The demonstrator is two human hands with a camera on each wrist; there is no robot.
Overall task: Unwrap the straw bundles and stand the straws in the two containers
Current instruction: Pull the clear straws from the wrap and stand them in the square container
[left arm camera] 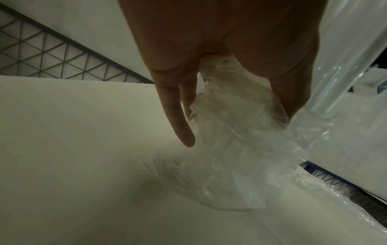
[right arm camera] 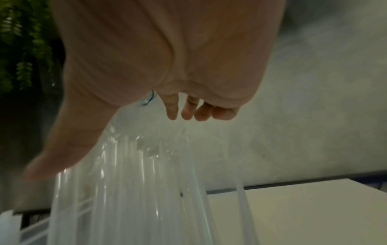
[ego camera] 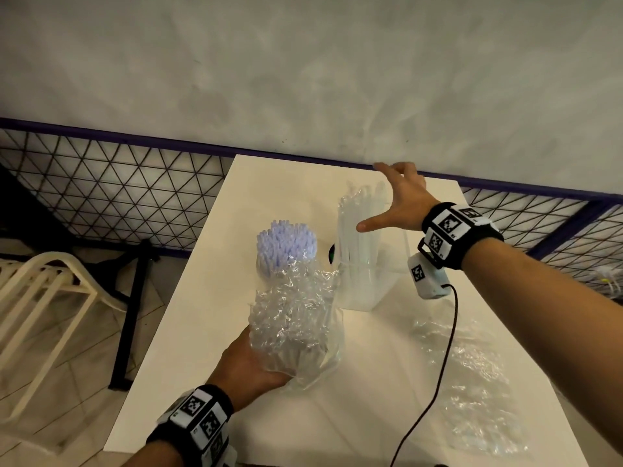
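Note:
A bundle of lilac straws (ego camera: 286, 244) stands tilted over the white table (ego camera: 354, 416), its lower half still in crinkled clear wrap (ego camera: 293, 318). My left hand (ego camera: 256, 365) grips the wrapped bottom end; in the left wrist view the fingers (left arm camera: 178, 116) and thumb curl round the wrap (left arm camera: 240, 140). Clear straws (ego camera: 357, 237) stand in a clear container (ego camera: 367, 291) at the table's middle. My right hand (ego camera: 387, 200) hovers spread over their tops, holding nothing. In the right wrist view the clear straws (right arm camera: 136, 182) lie just under the palm. I cannot make out a second container.
A loose sheet of crumpled wrap (ego camera: 472, 375) lies on the table's right side, crossed by a black cable (ego camera: 438, 375). A small dark round thing (ego camera: 332, 254) sits between bundle and container. A wire mesh fence (ego camera: 118, 190) and a wall stand behind; a white chair (ego camera: 43, 298) is at left.

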